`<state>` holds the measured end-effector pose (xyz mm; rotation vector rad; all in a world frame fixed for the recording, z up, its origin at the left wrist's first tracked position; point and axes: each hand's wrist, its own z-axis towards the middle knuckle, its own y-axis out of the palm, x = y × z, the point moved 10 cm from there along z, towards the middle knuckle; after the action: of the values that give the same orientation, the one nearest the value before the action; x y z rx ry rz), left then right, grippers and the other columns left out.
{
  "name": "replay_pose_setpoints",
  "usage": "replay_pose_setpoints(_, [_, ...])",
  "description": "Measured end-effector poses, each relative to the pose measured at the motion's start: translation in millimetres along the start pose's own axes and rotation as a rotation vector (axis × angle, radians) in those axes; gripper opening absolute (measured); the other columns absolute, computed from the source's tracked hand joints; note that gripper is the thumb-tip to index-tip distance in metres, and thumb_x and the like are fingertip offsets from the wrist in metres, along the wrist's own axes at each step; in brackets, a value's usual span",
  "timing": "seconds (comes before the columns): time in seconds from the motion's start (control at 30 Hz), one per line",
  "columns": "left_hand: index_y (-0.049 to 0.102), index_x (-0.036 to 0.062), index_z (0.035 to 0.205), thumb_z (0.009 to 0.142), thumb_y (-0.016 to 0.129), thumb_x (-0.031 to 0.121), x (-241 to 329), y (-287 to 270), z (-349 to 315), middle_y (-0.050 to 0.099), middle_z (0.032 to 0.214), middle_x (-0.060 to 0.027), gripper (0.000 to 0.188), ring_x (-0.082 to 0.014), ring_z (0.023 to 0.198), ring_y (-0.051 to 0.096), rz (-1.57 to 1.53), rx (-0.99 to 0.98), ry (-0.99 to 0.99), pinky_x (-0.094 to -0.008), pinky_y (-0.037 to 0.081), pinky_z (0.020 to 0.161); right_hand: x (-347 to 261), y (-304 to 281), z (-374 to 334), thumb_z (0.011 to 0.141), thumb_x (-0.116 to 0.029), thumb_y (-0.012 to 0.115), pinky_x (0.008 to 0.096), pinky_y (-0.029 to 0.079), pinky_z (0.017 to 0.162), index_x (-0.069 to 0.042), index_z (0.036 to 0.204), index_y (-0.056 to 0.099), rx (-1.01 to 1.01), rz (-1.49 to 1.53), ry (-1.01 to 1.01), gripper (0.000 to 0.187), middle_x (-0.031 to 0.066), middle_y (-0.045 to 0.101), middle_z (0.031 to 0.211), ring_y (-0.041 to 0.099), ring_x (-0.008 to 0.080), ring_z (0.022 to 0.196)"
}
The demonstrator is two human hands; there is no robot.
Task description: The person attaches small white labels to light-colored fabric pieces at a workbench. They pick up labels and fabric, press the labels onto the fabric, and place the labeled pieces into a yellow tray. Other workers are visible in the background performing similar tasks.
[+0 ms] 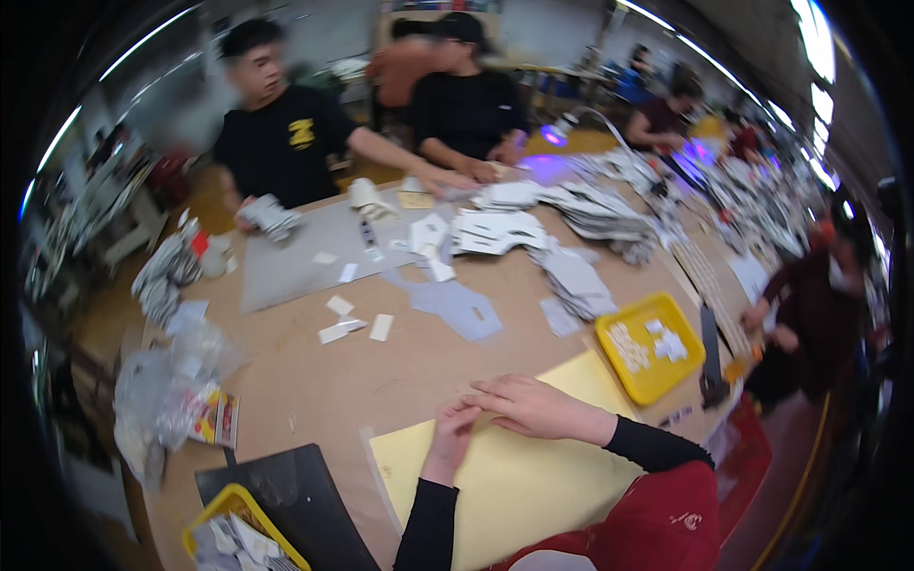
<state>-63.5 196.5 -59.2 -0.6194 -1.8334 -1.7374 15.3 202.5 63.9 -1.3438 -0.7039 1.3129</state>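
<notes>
My left hand [453, 430] and my right hand [529, 403] meet over a pale yellow sheet [571, 481] on the near part of the table. The fingers of both hands are drawn together at the tips, with the right fingers lying across the left ones. Whatever is between them, if anything, is hidden or too small to make out. Right of my hands is a yellow tray [640, 392] with small cream pieces [624, 344] on its left side and small white pieces [666, 341] on its right.
A black board [295, 504] and a yellow basket of cut pieces [238, 490] lie near left, below plastic bags [167, 390]. Stacks of pale cut sheets [500, 231] cover the far side. Two people in black shirts work opposite; another person stands at the right edge.
</notes>
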Motion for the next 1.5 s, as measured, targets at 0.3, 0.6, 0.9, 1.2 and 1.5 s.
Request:
replay_pose_setpoints(0.3, [0.051, 0.0109, 0.128, 0.098, 0.062, 0.015, 19, -43, 15, 0.058, 0.101, 0.0000, 0.032, -0.0142, 0.096, 0.056, -0.249, 0.154, 0.243, -0.0307, 0.046, 0.088, -49, 45, -176, 0.094, -0.015, 0.059, 0.0436, 0.046, 0.101, -0.012, 0.142, 0.051, 0.252, 0.230, 0.472, 0.049, 0.0150, 0.055, 0.138, 0.058, 0.0301, 0.117])
replay_pose_setpoints(0.6, [0.059, 0.0026, 0.122, 0.095, 0.065, 0.007, 4, -45, -1, 0.060, 0.098, 0.0014, 0.028, -0.0079, 0.091, 0.058, 0.285, 0.236, 0.193, -0.0219, 0.047, 0.084, -43, 60, -192, 0.091, -0.012, 0.064, 0.0401, 0.046, 0.100, -0.008, 0.120, 0.067, 0.410, 0.323, 0.436, 0.030, 0.0089, 0.065, 0.125, 0.059, 0.0288, 0.115])
replay_pose_setpoints(0.9, [0.065, -0.0012, 0.120, 0.096, 0.064, 0.010, -4, -16, -74, 0.068, 0.104, -0.0040, 0.026, -0.0080, 0.096, 0.060, 0.864, 0.202, 0.125, -0.0231, 0.049, 0.089, -51, 57, -191, 0.089, -0.012, 0.067, 0.0406, 0.047, 0.097, -0.007, 0.111, 0.070, 0.431, 0.307, 0.369, 0.023, 0.0099, 0.066, 0.119, 0.059, 0.0309, 0.112])
replay_pose_setpoints(1.2, [0.053, -0.0012, 0.135, 0.101, 0.057, 0.014, -44, 16, -178, 0.063, 0.128, -0.0105, 0.038, -0.0175, 0.113, 0.062, 0.393, 0.289, 0.070, -0.0315, 0.047, 0.103, -99, 29, -197, 0.081, -0.010, 0.073, 0.0468, 0.042, 0.106, -0.004, 0.120, 0.066, 0.716, 0.481, 0.296, 0.039, 0.0184, 0.062, 0.127, 0.054, 0.0375, 0.123])
replay_pose_setpoints(1.5, [0.035, 0.0031, 0.150, 0.102, 0.049, 0.032, -24, 126, -200, 0.037, 0.156, -0.0144, 0.057, -0.0332, 0.141, 0.041, -0.125, -0.110, 0.271, -0.0467, 0.026, 0.120, -173, 50, -148, 0.093, -0.046, 0.055, 0.0569, 0.024, 0.115, -0.006, 0.130, 0.062, 0.841, 0.450, -0.130, 0.054, 0.0234, 0.059, 0.126, 0.050, 0.0425, 0.123])
